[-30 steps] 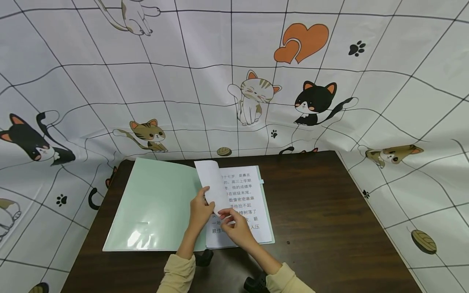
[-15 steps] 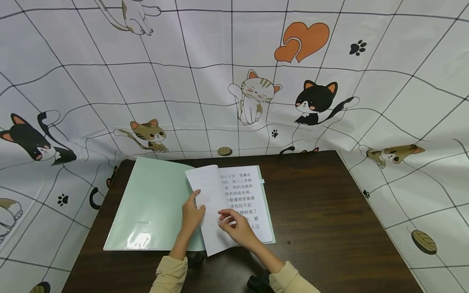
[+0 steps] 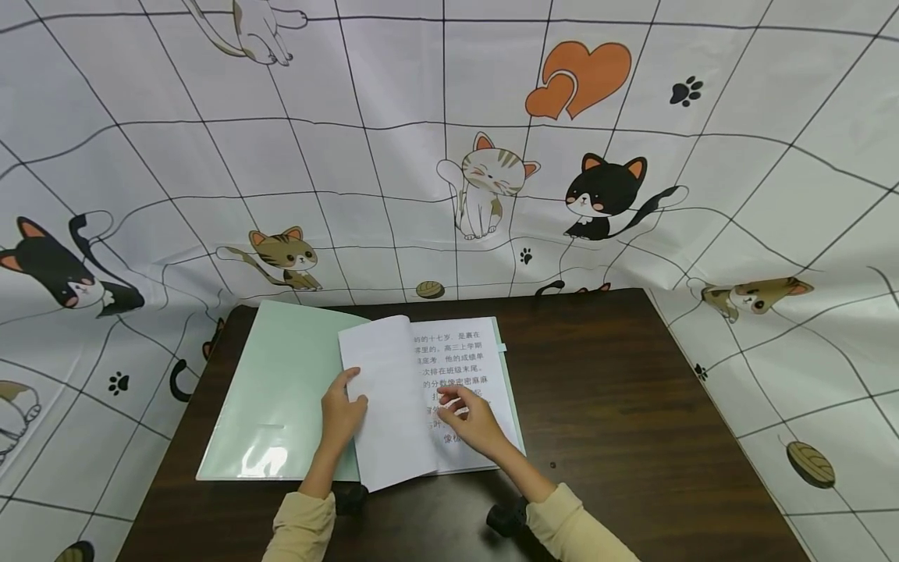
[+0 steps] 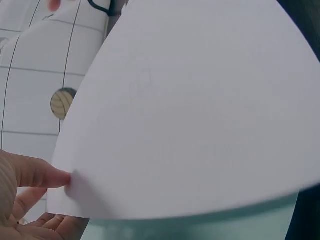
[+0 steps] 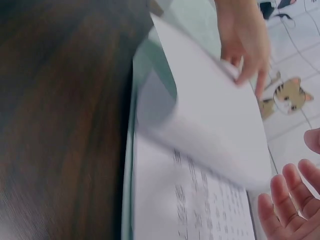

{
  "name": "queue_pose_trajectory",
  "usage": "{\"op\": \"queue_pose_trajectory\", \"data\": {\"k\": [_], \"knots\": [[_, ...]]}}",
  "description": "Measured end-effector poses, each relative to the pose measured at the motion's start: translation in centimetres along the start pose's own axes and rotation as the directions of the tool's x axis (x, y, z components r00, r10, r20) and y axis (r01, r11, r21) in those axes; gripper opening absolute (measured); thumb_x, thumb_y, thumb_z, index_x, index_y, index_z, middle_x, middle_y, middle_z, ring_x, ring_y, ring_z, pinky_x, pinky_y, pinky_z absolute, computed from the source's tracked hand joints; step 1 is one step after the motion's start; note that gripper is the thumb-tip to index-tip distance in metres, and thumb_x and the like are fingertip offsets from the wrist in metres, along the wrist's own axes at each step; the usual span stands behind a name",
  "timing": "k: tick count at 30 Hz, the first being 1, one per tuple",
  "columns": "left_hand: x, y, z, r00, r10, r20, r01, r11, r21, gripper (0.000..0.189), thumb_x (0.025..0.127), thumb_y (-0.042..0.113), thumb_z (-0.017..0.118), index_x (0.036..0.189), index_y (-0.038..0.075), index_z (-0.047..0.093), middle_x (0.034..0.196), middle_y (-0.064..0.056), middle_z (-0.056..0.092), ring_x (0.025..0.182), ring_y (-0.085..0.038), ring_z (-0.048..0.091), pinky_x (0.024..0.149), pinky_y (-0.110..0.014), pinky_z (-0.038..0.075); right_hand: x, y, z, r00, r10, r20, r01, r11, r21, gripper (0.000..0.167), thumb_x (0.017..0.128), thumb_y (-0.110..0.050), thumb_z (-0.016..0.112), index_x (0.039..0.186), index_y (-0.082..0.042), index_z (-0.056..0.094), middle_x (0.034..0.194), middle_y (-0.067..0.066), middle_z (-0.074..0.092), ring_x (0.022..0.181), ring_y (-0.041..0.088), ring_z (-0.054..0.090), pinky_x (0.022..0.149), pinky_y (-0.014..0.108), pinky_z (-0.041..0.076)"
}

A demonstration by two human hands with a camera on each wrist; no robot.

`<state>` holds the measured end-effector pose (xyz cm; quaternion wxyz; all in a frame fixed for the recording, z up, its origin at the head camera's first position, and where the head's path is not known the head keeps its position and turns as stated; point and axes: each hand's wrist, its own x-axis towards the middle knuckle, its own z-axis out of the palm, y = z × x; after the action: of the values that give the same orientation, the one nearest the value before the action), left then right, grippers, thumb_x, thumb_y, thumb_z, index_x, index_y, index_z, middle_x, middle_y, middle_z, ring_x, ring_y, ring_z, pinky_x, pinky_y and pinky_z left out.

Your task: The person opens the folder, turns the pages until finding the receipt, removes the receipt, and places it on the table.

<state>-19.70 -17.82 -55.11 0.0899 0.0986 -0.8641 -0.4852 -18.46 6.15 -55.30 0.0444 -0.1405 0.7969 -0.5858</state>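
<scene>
A pale green folder (image 3: 288, 375) lies spread on a dark wood table, with printed sheets in its right half. My left hand (image 3: 340, 417) pinches the outer edge of a white page (image 3: 389, 398), thumb on top and fingers beneath, as the left wrist view shows. The page is lifted and curves over the folder's left cover; its visible face is blank. Below it to the right, a printed page (image 3: 453, 351) shows lines of Chinese characters. My right hand (image 3: 477, 421) hovers over that printed page, fingers relaxed and holding nothing, and covers part of the text.
The dark wood table (image 3: 618, 398) extends to the right of the folder. A white cloth with a grid and cartoon cats (image 3: 393, 172) hangs behind and along both sides. A small light tab (image 3: 502, 348) sticks out from the folder's right edge.
My left hand has carried the page leftward, turning it further over the cover and uncovering more print. My right hand, first near the page's lower part, has shifted slightly right and up.
</scene>
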Motion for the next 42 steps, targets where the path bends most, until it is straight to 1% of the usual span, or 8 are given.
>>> {"op": "queue_pose_trajectory", "data": {"k": [1, 3, 8, 15, 20, 27, 34, 42], "knots": [[0.1, -0.1, -0.3, 1.000, -0.005, 0.005, 0.005, 1.000, 0.005, 0.052, 0.081, -0.010, 0.050, 0.133, -0.007, 0.051, 0.142, -0.030, 0.048, 0.138, -0.045, 0.039, 0.112, -0.059, 0.033, 0.3, 0.3, -0.3, 1.000, 0.002, -0.012, -0.002, 1.000, -0.016, 0.031, 0.090, -0.010, 0.066, 0.120, -0.001, 0.062, 0.103, 0.014, 0.065, 0.087, 0.017, 0.061, 0.070, 0.020, 0.050], [0.3, -0.4, -0.7, 1.000, -0.020, 0.017, 0.020, 1.000, 0.014, 0.052, 0.081, -0.009, 0.049, 0.133, -0.007, 0.051, 0.142, -0.030, 0.048, 0.141, -0.046, 0.035, 0.114, -0.059, 0.030, 0.8, 0.8, -0.9, 0.999, 0.002, -0.035, -0.004, 0.999, -0.049, 0.031, 0.090, -0.010, 0.065, 0.120, -0.001, 0.063, 0.102, 0.013, 0.065, 0.087, 0.016, 0.061, 0.071, 0.019, 0.049], [0.5, -0.8, -1.9, 0.999, -0.038, 0.031, 0.036, 0.998, 0.054, 0.052, 0.081, -0.009, 0.047, 0.134, -0.006, 0.051, 0.139, -0.032, 0.048, 0.139, -0.048, 0.036, 0.114, -0.060, 0.030, 2.2, 2.2, -2.4, 0.996, 0.006, -0.094, -0.014, 0.996, -0.087, 0.032, 0.089, -0.010, 0.066, 0.119, -0.001, 0.063, 0.101, 0.012, 0.066, 0.087, 0.017, 0.062, 0.073, 0.020, 0.050], [0.9, -1.8, -3.4, 0.999, -0.008, 0.039, 0.003, 0.989, 0.145, 0.046, 0.082, -0.009, 0.045, 0.126, -0.011, 0.057, 0.119, -0.037, 0.051, 0.113, -0.052, 0.049, 0.095, -0.060, 0.042, 3.6, 3.0, -4.1, 0.988, -0.003, -0.155, -0.011, 0.996, -0.090, 0.033, 0.088, -0.007, 0.066, 0.119, 0.003, 0.063, 0.101, 0.018, 0.068, 0.089, 0.028, 0.065, 0.078, 0.027, 0.051], [1.2, -2.5, -4.1, 0.999, -0.003, 0.040, -0.004, 0.984, 0.178, 0.043, 0.082, -0.010, 0.044, 0.123, -0.015, 0.057, 0.118, -0.038, 0.048, 0.117, -0.057, 0.046, 0.097, -0.062, 0.041, 4.5, 4.0, -4.9, 0.981, 0.006, -0.194, -0.027, 0.994, -0.104, 0.033, 0.088, -0.006, 0.065, 0.119, 0.004, 0.063, 0.104, 0.021, 0.068, 0.094, 0.033, 0.065, 0.085, 0.035, 0.052], [1.4, -3.2, -4.1, 1.000, -0.019, -0.005, 0.019, 0.983, 0.181, 0.038, 0.086, -0.010, 0.045, 0.121, -0.016, 0.058, 0.119, -0.036, 0.046, 0.116, -0.055, 0.046, 0.098, -0.061, 0.040, 5.9, 5.7, -5.5, 0.970, 0.033, -0.241, -0.056, 0.995, -0.088, 0.036, 0.089, -0.006, 0.065, 0.122, 0.007, 0.060, 0.114, 0.026, 0.065, 0.104, 0.037, 0.061, 0.093, 0.044, 0.051], [1.5, -4.3, -3.5, 0.998, 0.016, -0.058, -0.006, 0.987, 0.158, 0.032, 0.087, -0.010, 0.048, 0.115, -0.019, 0.060, 0.116, -0.037, 0.046, 0.112, -0.053, 0.047, 0.096, -0.061, 0.041, 7.3, 6.7, -5.8, 0.948, 0.087, -0.307, -0.140, 0.978, -0.156, 0.038, 0.088, -0.009, 0.066, 0.124, 0.001, 0.061, 0.129, 0.022, 0.061, 0.124, 0.039, 0.049, 0.102, 0.053, 0.041], [1.3, -6.1, -2.9, 0.994, 0.043, -0.098, -0.023, 0.980, 0.199, 0.027, 0.089, -0.010, 0.049, 0.111, -0.021, 0.062, 0.118, -0.039, 0.048, 0.113, -0.055, 0.048, 0.098, -0.062, 0.041, 8.4, 7.7, -5.8, 0.949, 0.152, -0.278, -0.201, 0.967, -0.157, 0.043, 0.089, -0.012, 0.066, 0.130, 0.000, 0.058, 0.136, 0.024, 0.056, 0.131, 0.040, 0.048, 0.109, 0.053, 0.038]]}}
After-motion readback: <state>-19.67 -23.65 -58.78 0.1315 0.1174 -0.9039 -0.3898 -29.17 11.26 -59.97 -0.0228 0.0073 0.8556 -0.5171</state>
